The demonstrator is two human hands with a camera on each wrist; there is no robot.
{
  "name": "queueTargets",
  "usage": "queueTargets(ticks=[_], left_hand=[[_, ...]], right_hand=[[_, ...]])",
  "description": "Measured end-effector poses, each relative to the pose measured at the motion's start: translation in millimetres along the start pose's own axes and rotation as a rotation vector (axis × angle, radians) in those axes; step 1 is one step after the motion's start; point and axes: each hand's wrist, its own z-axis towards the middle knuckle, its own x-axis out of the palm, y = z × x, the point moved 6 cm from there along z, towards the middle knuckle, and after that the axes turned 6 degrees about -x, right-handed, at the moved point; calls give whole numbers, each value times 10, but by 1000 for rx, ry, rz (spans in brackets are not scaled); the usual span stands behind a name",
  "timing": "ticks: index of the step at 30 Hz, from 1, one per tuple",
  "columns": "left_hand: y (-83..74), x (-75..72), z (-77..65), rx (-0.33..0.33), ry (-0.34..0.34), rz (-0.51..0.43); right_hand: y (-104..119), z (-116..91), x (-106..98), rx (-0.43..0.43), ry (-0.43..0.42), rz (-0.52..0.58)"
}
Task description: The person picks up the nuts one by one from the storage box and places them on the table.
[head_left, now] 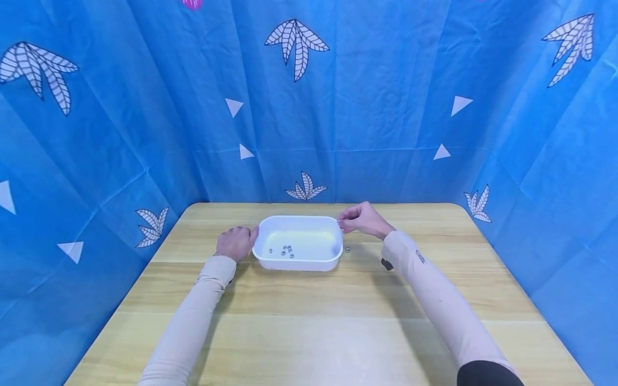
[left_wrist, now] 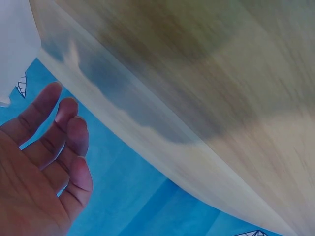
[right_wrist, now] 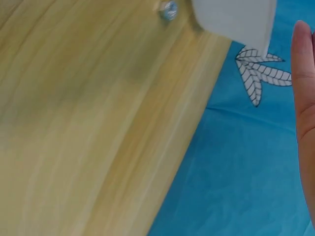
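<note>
A white tray (head_left: 297, 265) is placed on a wooden table (head_left: 294, 311), near its far edge, with its longer side across the table. Several small metal pieces (head_left: 292, 256) are seen on the floor of the tray, gathered in its left half, with one of them lying a little apart. One more small metal piece (head_left: 347, 250) is found on the table, just beside the right end of the tray.

The left hand (head_left: 236, 242) is placed at the left end of the tray, and the rim is touched near the thumb. In the left wrist view, the four fingers (left_wrist: 40, 110) are slightly bent and relaxed, and the palm is left uncovered.

The right hand (head_left: 366, 221) is held at the right end, by the far corner of the rim, with thumb and fingers brought close together. It cannot be told whether something small is pinched between them.

Both forearms are covered by pale sleeves (head_left: 436, 297). The table is surrounded by a blue curtain (head_left: 381, 107), on which white leaves (head_left: 301, 45) and triangles (head_left: 234, 106) are printed.
</note>
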Motion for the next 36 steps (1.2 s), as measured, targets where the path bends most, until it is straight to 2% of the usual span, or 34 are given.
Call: queueTargets(ticks=[14, 19, 36], left_hand=[[10, -5, -16, -22, 24, 12], [15, 7, 1, -27, 28, 16], [20, 17, -4, -23, 14, -5]], right_hand=[[-350, -180, -88, 44, -17, -77], [-432, -231, -99, 35, -12, -102], [-693, -281, -57, 71, 41, -223]])
